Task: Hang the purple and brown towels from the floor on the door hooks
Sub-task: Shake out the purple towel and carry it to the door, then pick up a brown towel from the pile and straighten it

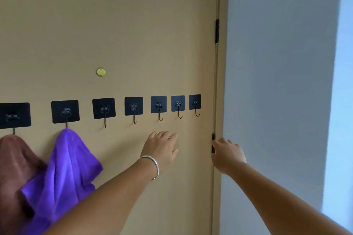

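A purple towel (63,168) hangs from the second hook (65,112) in a row of black adhesive hooks on the tan door (133,34). A brown towel (13,160) hangs from the leftmost hook (14,115), partly cut off by the frame edge. My left hand (161,147), a silver bangle on its wrist, is spread open against the door below the empty hooks. My right hand (228,153) reaches out with straight fingers to the door's hinge edge and holds nothing.
Several empty hooks (158,107) continue rightward along the door. A round brass peephole cover (101,72) sits above them. Black hinges (217,30) line the door's right edge, next to the frame and a pale wall (277,82).
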